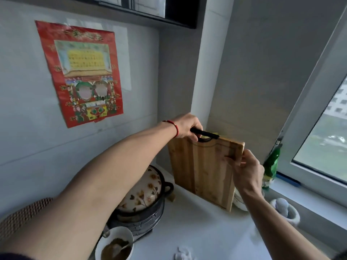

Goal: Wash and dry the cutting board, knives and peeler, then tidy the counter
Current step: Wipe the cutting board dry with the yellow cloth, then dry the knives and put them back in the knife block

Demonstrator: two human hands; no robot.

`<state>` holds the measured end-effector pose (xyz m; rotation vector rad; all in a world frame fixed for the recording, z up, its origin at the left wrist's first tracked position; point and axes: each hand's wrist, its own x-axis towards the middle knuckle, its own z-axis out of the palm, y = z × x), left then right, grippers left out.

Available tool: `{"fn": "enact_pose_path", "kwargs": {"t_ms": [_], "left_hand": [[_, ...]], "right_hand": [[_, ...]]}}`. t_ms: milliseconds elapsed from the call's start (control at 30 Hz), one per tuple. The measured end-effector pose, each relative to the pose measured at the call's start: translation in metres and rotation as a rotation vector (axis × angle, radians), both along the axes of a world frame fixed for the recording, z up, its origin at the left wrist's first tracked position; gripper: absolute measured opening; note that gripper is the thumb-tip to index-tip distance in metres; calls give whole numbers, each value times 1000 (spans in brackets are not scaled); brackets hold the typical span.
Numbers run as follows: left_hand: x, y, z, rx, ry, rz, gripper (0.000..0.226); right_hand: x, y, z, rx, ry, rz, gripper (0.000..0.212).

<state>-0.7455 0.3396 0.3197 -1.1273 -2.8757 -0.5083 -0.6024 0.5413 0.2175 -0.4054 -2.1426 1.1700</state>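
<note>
Up near the back corner, the left hand (185, 126) reached forward on a long, nearly straight arm, its fingers curled around the black handle (205, 134) at the top edge of the cutting board (202, 171); a red string bracelet (173, 126) circled that wrist. The right hand (246, 169) came in from about five o'clock with the forearm angled upward, and its thumb and fingertips pinched the board's right edge just below the top corner. One cutting board, of striped wood, stood upright on its lower edge on the white tabletop (202, 231), slightly turned, close to the grey wall corner at roughly one o'clock from the frame's centre. At about seven o'clock from the board sat one pot with a flowered lid (144, 192) on a single dark burner (139, 220), and further toward six o'clock stood one white bowl (114, 244) holding something brown with a spoon in it. One crumpled white scrap (183, 255) lay on the tabletop at the bottom edge. At three o'clock from the board one green bag (271, 166) leaned on the window sill (308, 199), and one white container (286, 209) with pale round things in it sat near four o'clock. One red poster (80, 72) hung on the wall at about ten o'clock, and one woven brown mat (22, 212) showed at the left edge near eight o'clock. Whether any knives or a peeler were present could not be told.
</note>
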Motion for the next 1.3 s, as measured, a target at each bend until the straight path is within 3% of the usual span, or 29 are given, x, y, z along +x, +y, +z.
{"fn": "enact_pose_path", "kwargs": {"t_ms": [200, 300, 367, 467, 533, 633, 767, 967, 1067, 1167, 1300], "left_hand": [[-48, -22, -12, -57, 18, 50, 19], [-67, -36, -26, 28, 50, 96, 17], [-72, -43, -44, 161, 218, 169, 24], [-64, -47, -80, 316, 421, 478, 52], [-61, -52, -103, 424, 210, 668, 69], [-68, -65, -125, 624, -373, 677, 105], [-85, -79, -143, 593, -554, 475, 114], [-90, -78, -144, 546, -618, 458, 100], [-58, -64, -137, 623, -468, 592, 75], [-4, -37, -130, 736, -388, 578, 42], [93, 41, -135, 699, -458, 331, 23]], "right_hand": [[-44, -29, -22, -100, -41, 41, 15], [-69, -48, -24, -145, -45, 26, 16], [-85, -59, -30, -190, -59, -14, 15], [-103, -68, -37, -253, -50, -43, 16], [-116, -71, -39, -264, -46, -39, 16], [-134, -75, -39, -274, -58, -27, 15], [-154, -82, -42, -271, -67, -37, 18], [-148, -81, -37, -120, -209, 64, 20], [-113, -86, -40, -4, -225, 126, 32], [-41, -79, -59, 87, -223, 167, 30], [88, -16, -73, 37, -269, 112, 30]]}}
